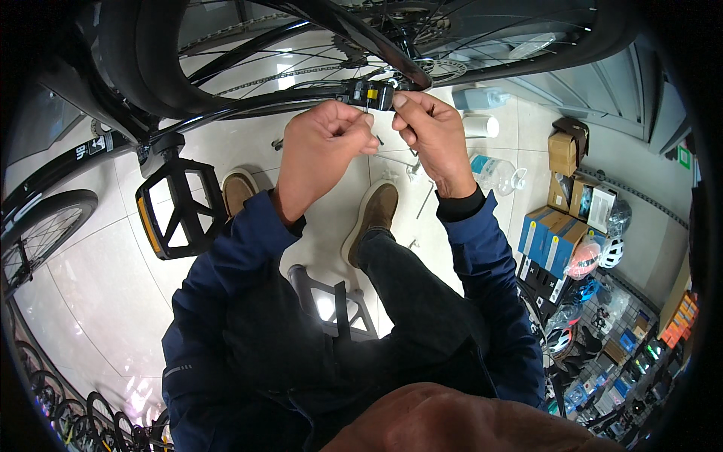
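A black brake caliper (354,92) with a yellow insert (372,94) sits on the frame of a black bicycle near its rear wheel. My left hand (324,151) is just below it, thumb and fingers pinched round a thin metal rod (367,108), seemingly a hex key, which reaches up to the caliper. Most of that rod is hidden by the fingers. My right hand (437,139) is closed, with thumb and forefinger against the caliper's right end. Behind them are the disc rotor (446,69) and the chain (282,77).
A black pedal (183,209) with an amber reflector hangs left of my left arm. Loose tools, a clear plastic jug (493,173) and a white cylinder (480,126) are on the tiled floor. Boxes (553,237) and helmets (584,258) line the right side. More bicycles (98,422) stand lower left.
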A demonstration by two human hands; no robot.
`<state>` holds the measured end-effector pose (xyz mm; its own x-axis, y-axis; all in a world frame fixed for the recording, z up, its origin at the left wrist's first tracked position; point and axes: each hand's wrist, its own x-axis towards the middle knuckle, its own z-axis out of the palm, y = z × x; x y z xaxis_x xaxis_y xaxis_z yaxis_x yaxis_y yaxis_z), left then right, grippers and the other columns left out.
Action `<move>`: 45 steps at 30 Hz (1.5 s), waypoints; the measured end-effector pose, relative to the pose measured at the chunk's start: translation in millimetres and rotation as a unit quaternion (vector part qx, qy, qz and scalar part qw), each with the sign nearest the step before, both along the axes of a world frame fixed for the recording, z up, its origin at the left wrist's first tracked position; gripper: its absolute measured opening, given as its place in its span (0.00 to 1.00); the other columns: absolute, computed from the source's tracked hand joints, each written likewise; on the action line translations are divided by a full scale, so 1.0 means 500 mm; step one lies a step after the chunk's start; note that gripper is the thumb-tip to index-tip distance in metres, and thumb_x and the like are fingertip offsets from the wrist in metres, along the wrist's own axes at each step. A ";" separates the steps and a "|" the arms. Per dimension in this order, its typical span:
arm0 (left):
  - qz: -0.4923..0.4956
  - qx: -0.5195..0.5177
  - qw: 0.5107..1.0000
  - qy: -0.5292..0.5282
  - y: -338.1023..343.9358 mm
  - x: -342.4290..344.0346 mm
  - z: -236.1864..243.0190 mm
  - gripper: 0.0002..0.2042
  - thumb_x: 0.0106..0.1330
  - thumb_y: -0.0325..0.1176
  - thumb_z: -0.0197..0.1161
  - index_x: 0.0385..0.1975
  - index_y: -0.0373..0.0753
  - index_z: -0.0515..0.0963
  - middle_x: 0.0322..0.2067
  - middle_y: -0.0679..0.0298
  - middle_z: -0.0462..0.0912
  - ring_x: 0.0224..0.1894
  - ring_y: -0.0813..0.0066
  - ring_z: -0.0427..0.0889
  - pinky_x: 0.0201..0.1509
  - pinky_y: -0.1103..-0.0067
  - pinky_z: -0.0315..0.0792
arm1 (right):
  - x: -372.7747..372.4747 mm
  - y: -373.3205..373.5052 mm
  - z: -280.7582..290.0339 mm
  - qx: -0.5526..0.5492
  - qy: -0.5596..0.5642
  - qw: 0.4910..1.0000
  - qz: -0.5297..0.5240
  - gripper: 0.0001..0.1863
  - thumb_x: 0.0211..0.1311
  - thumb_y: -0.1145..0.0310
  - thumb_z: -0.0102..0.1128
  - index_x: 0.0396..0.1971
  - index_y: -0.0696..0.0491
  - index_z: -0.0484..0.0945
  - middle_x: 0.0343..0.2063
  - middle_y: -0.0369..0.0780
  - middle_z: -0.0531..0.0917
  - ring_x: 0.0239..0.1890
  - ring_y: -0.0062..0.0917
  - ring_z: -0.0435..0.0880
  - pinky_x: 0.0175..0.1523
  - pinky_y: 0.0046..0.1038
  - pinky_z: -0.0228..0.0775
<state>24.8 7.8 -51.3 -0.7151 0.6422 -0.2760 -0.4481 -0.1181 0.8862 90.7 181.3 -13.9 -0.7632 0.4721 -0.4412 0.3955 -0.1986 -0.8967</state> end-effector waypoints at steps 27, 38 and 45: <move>-0.026 0.009 0.991 -0.127 -0.009 -0.007 0.026 0.14 0.74 0.40 0.62 0.42 0.33 0.80 0.33 0.59 0.88 0.32 0.77 0.87 0.38 0.82 0.80 | 0.002 0.003 -0.009 0.000 0.012 1.000 0.002 0.10 0.66 0.68 0.66 0.41 0.60 0.84 0.22 0.35 0.83 0.21 0.11 0.70 0.25 0.15 0.60; 0.043 -0.099 0.945 0.308 -0.003 0.000 -0.006 0.07 0.71 0.30 0.65 0.40 0.32 0.79 0.28 0.62 0.86 0.29 0.81 0.84 0.35 0.84 0.77 | 0.005 -0.007 -0.007 0.028 0.032 0.999 -0.002 0.11 0.67 0.68 0.66 0.40 0.61 0.83 0.22 0.35 0.83 0.20 0.12 0.70 0.25 0.16 0.60; 0.127 -0.111 0.894 0.415 0.002 -0.010 -0.008 0.13 0.63 0.29 0.74 0.44 0.35 0.81 0.23 0.65 0.82 0.24 0.82 0.78 0.30 0.84 0.73 | 0.011 -0.011 -0.016 0.062 0.055 0.997 0.007 0.11 0.68 0.69 0.65 0.44 0.60 0.83 0.22 0.35 0.83 0.20 0.11 0.71 0.26 0.15 0.61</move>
<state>19.9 8.8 -55.3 -0.8477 0.4253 0.3171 0.3912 0.0974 0.9151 96.3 175.8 -21.8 -0.8107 0.5070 -0.2928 0.2947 -0.0788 -0.9523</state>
